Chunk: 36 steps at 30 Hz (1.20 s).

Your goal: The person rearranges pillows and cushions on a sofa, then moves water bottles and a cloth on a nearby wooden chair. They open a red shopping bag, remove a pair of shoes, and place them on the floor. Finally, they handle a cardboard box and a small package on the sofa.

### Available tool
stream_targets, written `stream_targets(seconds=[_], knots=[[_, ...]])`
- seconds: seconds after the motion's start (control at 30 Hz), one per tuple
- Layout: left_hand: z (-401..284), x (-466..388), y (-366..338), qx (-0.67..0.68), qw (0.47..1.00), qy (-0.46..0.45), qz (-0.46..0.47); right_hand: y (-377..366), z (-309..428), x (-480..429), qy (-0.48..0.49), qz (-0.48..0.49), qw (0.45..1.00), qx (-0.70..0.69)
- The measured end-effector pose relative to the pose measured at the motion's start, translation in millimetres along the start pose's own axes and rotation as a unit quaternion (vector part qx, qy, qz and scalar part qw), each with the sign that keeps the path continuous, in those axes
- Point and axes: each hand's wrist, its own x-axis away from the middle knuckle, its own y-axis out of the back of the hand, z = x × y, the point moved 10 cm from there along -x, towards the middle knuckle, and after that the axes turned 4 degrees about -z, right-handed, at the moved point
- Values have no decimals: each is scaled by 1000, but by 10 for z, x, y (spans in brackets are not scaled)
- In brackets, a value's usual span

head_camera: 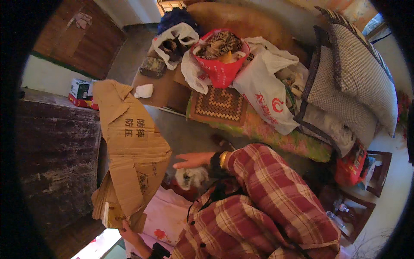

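Observation:
A large flattened cardboard carton (pixel 129 155) with printed characters stands in front of me, creased and torn along its folds. My left hand (pixel 132 234) grips its lower end, beside a yellowish-brown piece with a pale edge (pixel 113 216). My right hand (pixel 194 161) is held out flat near the carton's right edge, fingers apart and with nothing in it. Just below that hand is a pale, fluffy thing (pixel 190 177), too blurred to name. Pink floral cloth (pixel 165 213) lies beneath the carton's lower right side.
A dark wooden cabinet (pixel 58 155) stands at left, with a small box (pixel 80 92) on it. Across from me, a bench holds a red bag (pixel 221 71), a white plastic bag (pixel 265 87), a woven mat (pixel 218 108) and cushions (pixel 343 87). Bottles (pixel 336 220) lie at right.

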Motion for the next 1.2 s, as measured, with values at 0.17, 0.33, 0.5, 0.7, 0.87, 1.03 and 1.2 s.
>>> stream_targets(seconds=[0.17, 0.33, 0.5, 0.7, 0.87, 1.03, 1.2], knots=[[-405, 188, 147, 51, 994, -82, -40, 174, 716, -59, 57, -17, 991, -122], [-553, 274, 206, 103, 990, -79, -53, 590, 1036, 8, -23, -67, 988, -136], [-479, 52, 316, 53, 996, -55, -42, 737, 1236, -246, 17, 27, 949, -315], [-519, -151, 350, 1, 995, -36, -90, 626, 1248, -1006, 33, 145, 955, -256], [-480, -3, 125, 136, 981, 81, -110, 708, 1204, -1343, 17, 127, 986, -109], [-406, 86, 136, 60, 981, 82, -164, 473, 1185, -1686, -59, 144, 956, -249], [-571, -29, 244, -66, 962, -61, -257, 243, 1106, -1936, -136, 115, 976, -123]])
